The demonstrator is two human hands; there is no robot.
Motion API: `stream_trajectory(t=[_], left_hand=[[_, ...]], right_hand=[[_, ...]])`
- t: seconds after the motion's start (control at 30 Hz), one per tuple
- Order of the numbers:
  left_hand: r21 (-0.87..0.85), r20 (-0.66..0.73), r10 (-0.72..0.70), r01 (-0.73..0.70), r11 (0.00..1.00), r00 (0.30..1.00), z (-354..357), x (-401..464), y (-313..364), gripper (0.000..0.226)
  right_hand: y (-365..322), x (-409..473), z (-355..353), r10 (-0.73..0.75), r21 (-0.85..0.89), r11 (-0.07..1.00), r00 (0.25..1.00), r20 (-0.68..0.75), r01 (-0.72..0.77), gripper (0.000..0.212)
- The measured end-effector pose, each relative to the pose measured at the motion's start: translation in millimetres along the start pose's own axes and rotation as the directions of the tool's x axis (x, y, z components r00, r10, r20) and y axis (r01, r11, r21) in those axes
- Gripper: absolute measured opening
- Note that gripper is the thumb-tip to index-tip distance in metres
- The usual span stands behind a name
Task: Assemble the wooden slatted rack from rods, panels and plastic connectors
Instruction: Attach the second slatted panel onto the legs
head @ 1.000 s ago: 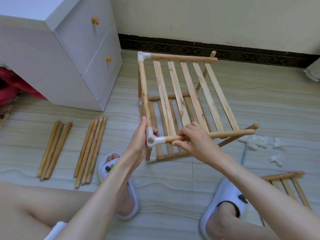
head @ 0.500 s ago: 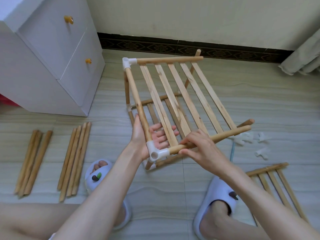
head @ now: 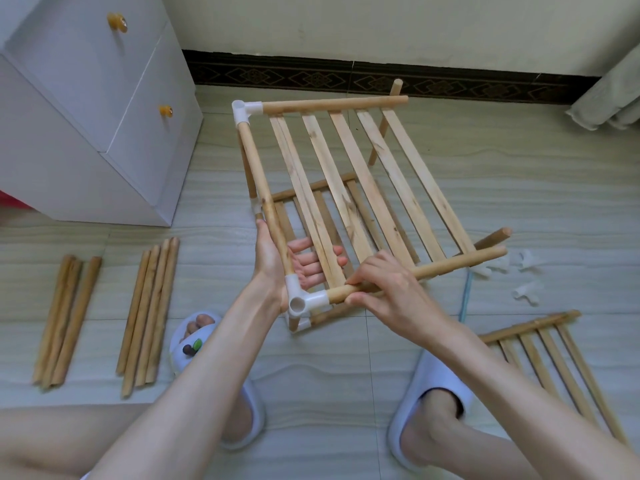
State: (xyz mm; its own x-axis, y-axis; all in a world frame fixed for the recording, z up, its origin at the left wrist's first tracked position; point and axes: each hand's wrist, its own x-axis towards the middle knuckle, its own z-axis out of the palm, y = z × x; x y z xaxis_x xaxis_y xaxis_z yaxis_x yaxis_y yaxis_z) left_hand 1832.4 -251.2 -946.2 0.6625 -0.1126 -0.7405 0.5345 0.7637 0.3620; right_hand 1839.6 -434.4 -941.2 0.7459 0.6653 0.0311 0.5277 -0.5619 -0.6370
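At the near corner of the rack, the left hand [head: 277, 268] is laid with straight fingers beneath the side rod [head: 266, 202], its palm against the rod just above the white corner connector [head: 304, 301]; the corner is evidently being braced from behind rather than gripped. The right hand [head: 388, 292] is curled round the front rod [head: 450, 266] close to where it enters the connector, a hold that appears meant for pushing or twisting the rod home into the socket. The upper slatted panel [head: 363, 188] is carried between this front rod and the far rod [head: 332, 105], which meets a second white connector [head: 244, 110] at the far left corner. The right ends of both rods are bare, so that side is judged still unjoined. A lower panel [head: 311, 192] rests on the floor [head: 519, 188] beneath. Spare rods [head: 145, 313] are laid in two bundles on the left, loose connectors [head: 519, 271] and another panel [head: 554, 358] on the right, all seemingly kept within reach.
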Motion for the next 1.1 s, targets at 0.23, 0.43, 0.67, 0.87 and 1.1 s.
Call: stream_trajectory(t=[0.23,0.43,0.67,0.87,1.1], left_hand=[[0.139,-0.09,0.111,-0.098,0.985,0.99,-3.9,-1.7,12.0,0.08],[0.667,-0.215,0.678,-0.402,0.628,0.703,-28.5,-29.0,1.1,0.031],[0.81,-0.286,0.799,-0.311,0.496,0.529,-49.6,-43.4,-21.9,0.034],[0.726,-0.317,0.77,-0.38,0.573,0.554,-54.3,-29.2,-3.0,0.018],[0.69,-0.399,0.769,-0.388,0.611,0.5,-43.6,-13.1,20.0,0.03]], right_hand=[[-11.4,2.4,4.7,0.065,-0.031,0.997,0.997,-0.05,-0.067,0.019],[-33.9,16.4,23.0,0.085,-0.154,0.983,0.989,-0.121,-0.103,0.028],[-51.2,44.3,44.7,0.095,-0.066,0.991,0.949,-0.302,-0.12,0.021],[-12.6,12.0,-3.1,0.108,-0.176,0.962,0.884,-0.455,-0.208,0.022],[35.6,-20.9,-39.6,0.602,0.098,0.774,0.678,-0.422,-0.626,0.034]])
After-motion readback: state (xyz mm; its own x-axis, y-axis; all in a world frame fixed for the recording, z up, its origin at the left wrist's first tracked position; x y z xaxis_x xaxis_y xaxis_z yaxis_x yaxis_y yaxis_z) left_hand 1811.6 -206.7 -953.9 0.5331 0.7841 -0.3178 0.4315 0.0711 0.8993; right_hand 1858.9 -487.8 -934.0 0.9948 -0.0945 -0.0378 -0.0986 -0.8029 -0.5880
